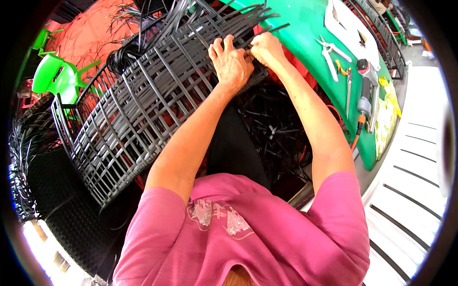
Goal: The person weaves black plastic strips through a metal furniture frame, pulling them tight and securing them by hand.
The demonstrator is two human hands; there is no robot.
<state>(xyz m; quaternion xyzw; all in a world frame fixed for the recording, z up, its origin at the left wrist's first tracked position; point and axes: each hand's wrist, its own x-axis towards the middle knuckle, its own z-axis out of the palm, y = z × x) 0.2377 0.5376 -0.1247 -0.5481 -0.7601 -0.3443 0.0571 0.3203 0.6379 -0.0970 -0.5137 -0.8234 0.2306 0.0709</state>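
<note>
A furniture frame with grey bars and dark plastic strips woven through it leans across the left side, reaching up to the top middle. My left hand rests at its near right edge, with bent fingers spread over the strips and the thumb toward my other hand. Close beside it, my right hand is closed in a fist. A dark plastic strip sticks out past its knuckles and seems to run into its grip; the fingers hide the held part. Loose strip ends fan out beyond both hands.
A green surface on the right bears pliers, scissors and a power tool with an orange cord. Bright green chairs stand at the far left. Black woven wicker lies lower left; a white slatted surface is at right.
</note>
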